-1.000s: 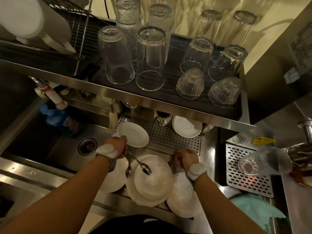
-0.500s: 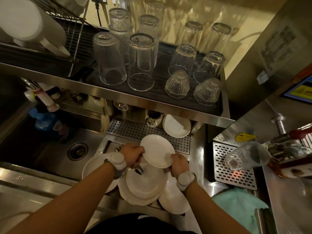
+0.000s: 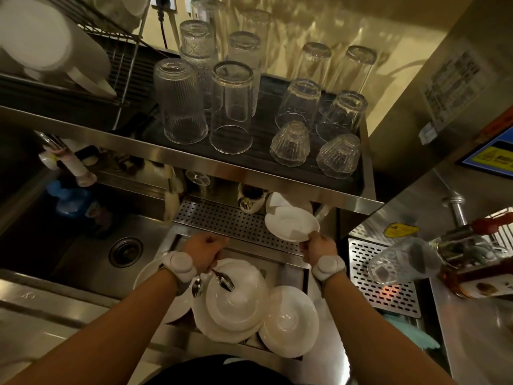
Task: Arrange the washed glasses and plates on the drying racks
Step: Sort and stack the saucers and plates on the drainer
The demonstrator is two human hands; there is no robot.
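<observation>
Right now, in the head view, your right hand [image 3: 319, 247] pinches the small round white china saucer [image 3: 291, 225] by its near rim. It is held over the perforated steel drain tray [image 3: 222, 220], just in front of a second white saucer [image 3: 277, 202] tucked under the steel shelf [image 3: 194, 159], likely to join it. Your left hand [image 3: 204, 250] is clenched round two steel spoons [image 3: 219, 282], their bowls hanging over the stacked white plates [image 3: 236, 304], probably to keep them aside. Clear glasses [image 3: 180, 101] stand upside down on the shelf to drain. The yellow sticker [image 3: 401, 230], blue-and-yellow sign [image 3: 491, 157] and paper wall notice [image 3: 452, 79] are too blurred to read.
</observation>
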